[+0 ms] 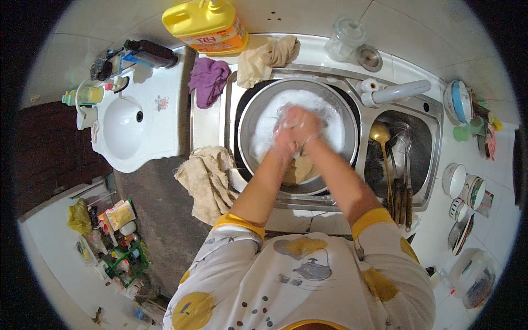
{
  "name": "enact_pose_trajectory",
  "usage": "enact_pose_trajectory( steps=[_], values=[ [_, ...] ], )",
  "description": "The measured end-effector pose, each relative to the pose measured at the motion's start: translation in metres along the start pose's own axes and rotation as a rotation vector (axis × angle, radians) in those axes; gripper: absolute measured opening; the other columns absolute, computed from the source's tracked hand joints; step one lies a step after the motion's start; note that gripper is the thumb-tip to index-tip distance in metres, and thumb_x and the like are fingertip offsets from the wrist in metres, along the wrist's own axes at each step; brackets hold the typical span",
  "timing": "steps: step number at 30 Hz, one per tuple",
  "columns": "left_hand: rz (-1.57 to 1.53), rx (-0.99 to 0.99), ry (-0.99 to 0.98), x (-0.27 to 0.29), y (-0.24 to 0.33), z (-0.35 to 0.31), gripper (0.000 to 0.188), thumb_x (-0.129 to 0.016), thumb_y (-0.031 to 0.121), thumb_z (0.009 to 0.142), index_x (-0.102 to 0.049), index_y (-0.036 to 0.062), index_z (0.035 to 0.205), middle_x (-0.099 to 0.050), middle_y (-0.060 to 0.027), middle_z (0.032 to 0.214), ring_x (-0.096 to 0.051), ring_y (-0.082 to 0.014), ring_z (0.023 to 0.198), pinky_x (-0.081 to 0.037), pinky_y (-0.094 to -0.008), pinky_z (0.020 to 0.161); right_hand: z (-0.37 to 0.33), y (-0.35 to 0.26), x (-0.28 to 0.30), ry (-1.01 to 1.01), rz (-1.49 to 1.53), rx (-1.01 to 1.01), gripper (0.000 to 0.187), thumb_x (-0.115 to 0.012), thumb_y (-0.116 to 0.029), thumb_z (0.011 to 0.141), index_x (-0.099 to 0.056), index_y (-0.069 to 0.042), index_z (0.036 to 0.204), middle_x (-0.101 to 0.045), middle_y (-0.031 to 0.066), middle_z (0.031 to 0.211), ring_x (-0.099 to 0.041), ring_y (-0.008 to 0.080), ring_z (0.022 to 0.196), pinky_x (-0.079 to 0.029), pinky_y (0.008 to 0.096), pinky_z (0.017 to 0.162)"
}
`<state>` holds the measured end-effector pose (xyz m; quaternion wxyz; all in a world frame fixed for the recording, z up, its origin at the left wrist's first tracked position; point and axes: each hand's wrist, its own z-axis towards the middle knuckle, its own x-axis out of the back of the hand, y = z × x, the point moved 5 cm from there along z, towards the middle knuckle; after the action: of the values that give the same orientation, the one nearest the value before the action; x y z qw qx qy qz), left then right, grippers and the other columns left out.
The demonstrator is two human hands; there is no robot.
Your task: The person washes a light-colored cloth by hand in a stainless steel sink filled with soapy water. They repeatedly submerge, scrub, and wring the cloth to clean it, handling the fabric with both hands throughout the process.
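A large round metal basin (246, 124) of white suds (264, 124) sits in the left bowl of a steel double sink. My left hand (286, 136) and my right hand (306, 126) are pressed together over the suds, wet and foamy. Both look closed, with fingers partly smeared by motion; whatever lies between them is hidden. Below my wrists, a wet tan cloth (300, 169) shows at the near side of the basin.
Folded rags, a purple cloth (209, 81) and a beige cloth (206, 184), lie left of the sink. A yellow jug (201, 25) and glass jar (346, 38) stand behind. Ladles (380, 132) rest in the right bowl, near a grey pipe (401, 92). Bowls (454, 180) stand far right.
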<state>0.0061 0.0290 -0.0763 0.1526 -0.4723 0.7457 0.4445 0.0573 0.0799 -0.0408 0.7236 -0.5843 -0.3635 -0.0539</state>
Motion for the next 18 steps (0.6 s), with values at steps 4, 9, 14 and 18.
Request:
enact_pose_trajectory(
  steps=[4, 9, 14, 18],
  values=[
    [-0.071, 0.128, -0.047, -0.022, 0.010, 0.008, 0.032, -0.045, 0.032, 0.087, -0.052, 0.0047, 0.102, -0.056, -0.0079, 0.096, -0.052, -0.0167, 0.091, -0.042, -0.0278, 0.077, 0.006, -0.014, 0.007, -0.033, -0.160, -0.123, 0.022, -0.050, -0.026, 0.077, -0.060, -0.006, 0.078, -0.060, 0.0173, 0.081, -0.058, 0.0346, 0.069, -0.047, 0.0376, 0.062],
    [-0.135, 0.158, 0.258, 0.034, -0.004, 0.013, 0.027, -0.049, 0.028, 0.084, -0.054, 0.0034, 0.092, -0.056, -0.0083, 0.084, -0.056, -0.0195, 0.074, -0.047, -0.0311, 0.064, -0.011, -0.051, -0.002, -0.391, -0.315, 0.054, 0.029, -0.042, -0.029, 0.083, -0.060, -0.008, 0.076, -0.059, 0.0182, 0.079, -0.058, 0.0350, 0.072, -0.047, 0.0404, 0.062],
    [-0.169, 0.140, 0.163, 0.003, 0.021, 0.005, 0.033, -0.043, 0.027, 0.085, -0.051, -0.0012, 0.099, -0.056, -0.0142, 0.098, -0.056, -0.0263, 0.087, -0.045, -0.0366, 0.080, 0.036, 0.067, 0.014, -0.086, 0.112, -0.439, 0.032, -0.050, -0.030, 0.081, -0.059, 0.000, 0.079, -0.060, 0.0188, 0.075, -0.057, 0.0365, 0.070, -0.045, 0.0390, 0.067],
    [0.196, -0.182, 0.153, 0.051, 0.043, 0.022, 0.035, -0.045, 0.028, 0.083, -0.048, -0.0015, 0.104, -0.055, -0.0143, 0.101, -0.054, -0.0289, 0.088, -0.043, -0.0400, 0.080, 0.003, 0.096, -0.005, 0.359, 0.227, -0.162, 0.023, -0.054, -0.023, 0.078, -0.056, -0.002, 0.089, -0.059, 0.0182, 0.079, -0.056, 0.0367, 0.075, -0.044, 0.0382, 0.069]
  ],
)
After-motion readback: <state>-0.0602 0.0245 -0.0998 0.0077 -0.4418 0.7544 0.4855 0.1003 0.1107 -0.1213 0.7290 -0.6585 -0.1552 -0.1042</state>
